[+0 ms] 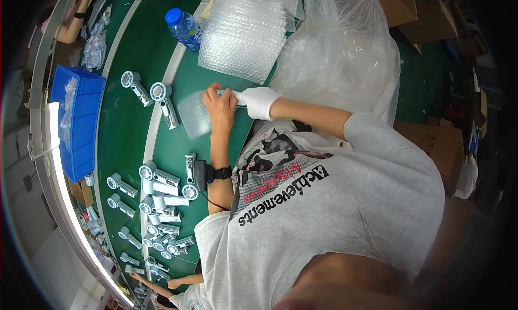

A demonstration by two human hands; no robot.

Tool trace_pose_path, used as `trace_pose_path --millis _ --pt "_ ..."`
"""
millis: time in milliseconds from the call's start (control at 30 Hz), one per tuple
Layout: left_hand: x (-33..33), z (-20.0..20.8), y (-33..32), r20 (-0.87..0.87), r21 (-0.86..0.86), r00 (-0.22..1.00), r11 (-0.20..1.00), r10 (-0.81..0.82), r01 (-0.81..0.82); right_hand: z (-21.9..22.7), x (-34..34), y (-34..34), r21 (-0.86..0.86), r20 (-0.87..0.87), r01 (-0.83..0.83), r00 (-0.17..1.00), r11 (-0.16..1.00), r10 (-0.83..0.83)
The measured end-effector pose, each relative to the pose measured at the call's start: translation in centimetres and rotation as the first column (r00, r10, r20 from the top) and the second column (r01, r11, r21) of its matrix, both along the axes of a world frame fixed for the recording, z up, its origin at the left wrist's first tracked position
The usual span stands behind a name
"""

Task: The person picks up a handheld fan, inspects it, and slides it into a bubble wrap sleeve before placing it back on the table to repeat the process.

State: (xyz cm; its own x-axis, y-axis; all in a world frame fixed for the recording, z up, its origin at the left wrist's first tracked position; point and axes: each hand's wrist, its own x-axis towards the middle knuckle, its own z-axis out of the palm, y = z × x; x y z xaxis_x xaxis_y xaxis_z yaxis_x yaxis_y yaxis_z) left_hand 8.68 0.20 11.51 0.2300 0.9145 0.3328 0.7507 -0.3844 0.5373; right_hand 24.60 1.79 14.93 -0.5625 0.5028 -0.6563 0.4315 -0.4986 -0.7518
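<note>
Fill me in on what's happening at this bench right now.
A person in a grey printed T-shirt leans over a green work table. Their bare left hand and white-gloved right hand together handle a small clear bubble-wrap pouch, with something pale between the hands; what it is cannot be told. Beside the pouch lie two white handheld fans with round heads; more sit in a cluster nearer the person. A larger bubble-wrap sheet and a blue-capped water bottle lie beyond.

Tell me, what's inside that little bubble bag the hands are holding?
The bare left hand and white-gloved right hand grip a small bubble-wrap bag on the green table. The cloudy wrap and the hands cover its contents, so they cannot be seen. Handheld fans lie beside it.
</note>
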Motion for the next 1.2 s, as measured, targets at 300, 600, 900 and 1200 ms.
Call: trace_pose_path --millis 300,600,900,1200 --pt "-1.1 5.3 -4.2 0.111 0.166 0.978 0.967 0.178 -0.195 1.4 -4.0 0.8 -0.756 -0.534 0.234 0.319 0.611 -0.783" --pt "-6.0 11.4 -3.5 0.058 0.27 0.847 0.809 0.528 -0.523 1.4 -21.4 9.5 0.198 -0.777 0.368 0.624 0.908 -0.084" --pt "-5.1 8.8 -12.8 0.154 -0.037 0.75 0.762 0.643 -0.646 -2.3 -24.4 14.6 0.882 0.268 0.14 0.636 0.45 -0.724" --pt "-5.6 7.4 -11.2 0.701 -0.481 0.293 0.734 0.65 -0.479 1.4 -19.0 14.2 0.68 0.041 -0.014 0.999 0.733 -0.019"
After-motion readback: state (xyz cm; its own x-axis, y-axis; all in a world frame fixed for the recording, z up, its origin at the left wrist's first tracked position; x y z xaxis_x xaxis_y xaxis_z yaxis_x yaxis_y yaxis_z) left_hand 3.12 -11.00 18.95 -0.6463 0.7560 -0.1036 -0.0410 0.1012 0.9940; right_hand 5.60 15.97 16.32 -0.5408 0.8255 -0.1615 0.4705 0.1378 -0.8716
